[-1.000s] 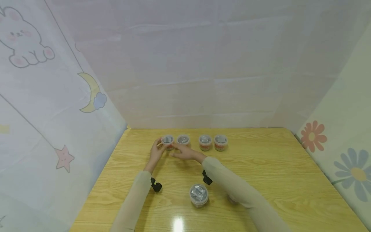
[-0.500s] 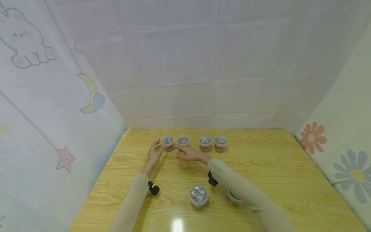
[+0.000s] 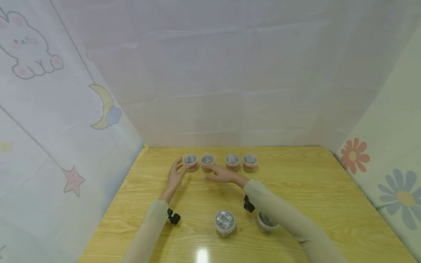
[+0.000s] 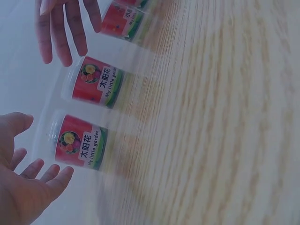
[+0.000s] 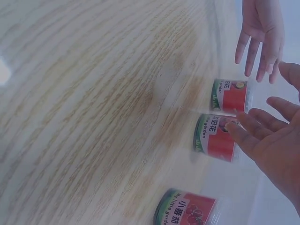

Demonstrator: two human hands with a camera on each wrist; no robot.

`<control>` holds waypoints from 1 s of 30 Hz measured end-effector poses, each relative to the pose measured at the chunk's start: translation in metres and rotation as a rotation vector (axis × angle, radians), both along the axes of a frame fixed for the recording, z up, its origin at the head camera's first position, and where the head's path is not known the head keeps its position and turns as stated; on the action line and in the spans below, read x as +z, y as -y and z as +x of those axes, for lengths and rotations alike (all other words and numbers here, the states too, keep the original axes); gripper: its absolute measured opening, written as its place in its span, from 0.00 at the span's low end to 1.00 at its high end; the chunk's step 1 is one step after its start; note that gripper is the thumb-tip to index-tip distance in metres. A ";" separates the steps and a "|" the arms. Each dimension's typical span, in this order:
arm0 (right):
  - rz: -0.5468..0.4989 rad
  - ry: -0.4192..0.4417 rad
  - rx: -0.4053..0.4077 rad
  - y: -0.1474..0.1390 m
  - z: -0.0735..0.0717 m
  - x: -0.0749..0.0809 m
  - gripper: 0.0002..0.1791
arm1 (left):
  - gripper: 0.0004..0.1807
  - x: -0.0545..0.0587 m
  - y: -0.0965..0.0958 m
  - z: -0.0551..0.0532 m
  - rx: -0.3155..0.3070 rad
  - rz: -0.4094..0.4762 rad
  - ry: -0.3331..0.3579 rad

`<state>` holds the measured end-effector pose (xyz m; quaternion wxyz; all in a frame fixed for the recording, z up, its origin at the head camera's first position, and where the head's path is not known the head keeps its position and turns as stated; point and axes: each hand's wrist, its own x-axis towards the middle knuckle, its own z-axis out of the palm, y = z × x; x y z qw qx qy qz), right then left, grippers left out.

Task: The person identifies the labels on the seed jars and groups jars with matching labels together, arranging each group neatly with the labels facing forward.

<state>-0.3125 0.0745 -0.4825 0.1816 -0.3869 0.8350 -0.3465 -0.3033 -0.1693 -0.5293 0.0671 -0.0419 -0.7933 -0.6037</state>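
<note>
Clear plastic planting tubs with red "My little garden" labels stand upright in a back row. My left hand [image 3: 174,176] is beside the leftmost tub [image 3: 190,163], fingers spread and loosely bent; a small gap parts them in the left wrist view. In front of the second tub [image 3: 207,159] is my right hand [image 3: 223,175], fingers extended and holding nothing. Its fingertips overlap that tub's label [image 5: 218,143] in the right wrist view; I cannot tell whether they touch. Two labels show the same flower picture [image 4: 70,142].
Two more tubs, a third [image 3: 232,162] and a fourth [image 3: 250,163], stand right of a gap in the row. Nearer me are a lidded tub [image 3: 225,223] and another [image 3: 267,222] partly under my right sleeve. Printed sheets [image 3: 230,91] wall the wooden table [image 3: 315,197].
My right hand has drawn to the right, from between the two left tubs to before the second. My left hand has eased back slightly. The near right tub has come out from behind my sleeve.
</note>
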 end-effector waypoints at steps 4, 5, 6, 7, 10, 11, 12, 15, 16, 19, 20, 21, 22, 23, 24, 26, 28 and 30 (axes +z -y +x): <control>-0.030 0.018 0.014 -0.004 0.003 -0.001 0.34 | 0.32 0.001 -0.002 0.002 0.010 0.007 0.000; -0.034 0.015 0.022 -0.006 0.003 -0.001 0.34 | 0.32 0.001 -0.002 0.002 0.014 0.013 -0.002; -0.042 0.015 0.030 -0.007 0.004 -0.001 0.34 | 0.31 0.001 -0.002 0.003 0.015 0.014 -0.006; -0.047 0.011 0.039 -0.008 0.005 -0.001 0.34 | 0.31 0.001 -0.003 0.003 0.016 0.016 -0.013; -0.051 -0.006 0.060 -0.011 0.007 0.001 0.32 | 0.31 0.010 -0.005 0.010 -0.006 0.033 -0.022; -0.047 -0.016 0.065 -0.011 0.007 0.001 0.31 | 0.31 0.014 -0.006 0.014 -0.014 0.039 -0.025; -0.045 -0.017 0.069 -0.012 0.008 0.002 0.31 | 0.30 0.019 -0.007 0.017 -0.025 0.043 -0.031; -0.040 -0.024 0.081 -0.015 0.010 0.003 0.30 | 0.30 0.033 -0.010 0.028 -0.055 0.058 -0.032; -0.042 -0.022 0.080 -0.016 0.011 0.004 0.30 | 0.30 0.034 -0.010 0.030 -0.058 0.055 -0.043; -0.039 -0.011 0.078 -0.020 0.015 0.007 0.31 | 0.29 0.036 -0.010 0.033 -0.071 0.050 -0.052; -0.036 -0.009 0.076 -0.022 0.017 0.008 0.31 | 0.29 0.036 -0.010 0.034 -0.075 0.048 -0.056; -0.036 -0.010 0.074 -0.023 0.019 0.009 0.32 | 0.29 0.035 -0.010 0.034 -0.079 0.047 -0.060; -0.037 -0.006 0.071 -0.024 0.021 0.010 0.32 | 0.28 0.035 -0.010 0.034 -0.085 0.043 -0.062; -0.036 -0.003 0.073 -0.024 0.023 0.011 0.32 | 0.28 0.035 -0.010 0.035 -0.091 0.043 -0.065; -0.037 0.002 0.075 -0.025 0.025 0.013 0.33 | 0.28 0.035 -0.010 0.035 -0.099 0.044 -0.068; -0.045 0.011 0.076 -0.026 0.028 0.015 0.33 | 0.28 0.035 -0.011 0.036 -0.115 0.046 -0.073; -0.051 0.025 0.073 -0.027 0.032 0.018 0.33 | 0.28 0.035 -0.012 0.038 -0.131 0.043 -0.078; -0.051 0.030 0.071 -0.029 0.034 0.019 0.33 | 0.28 0.035 -0.013 0.039 -0.147 0.029 -0.085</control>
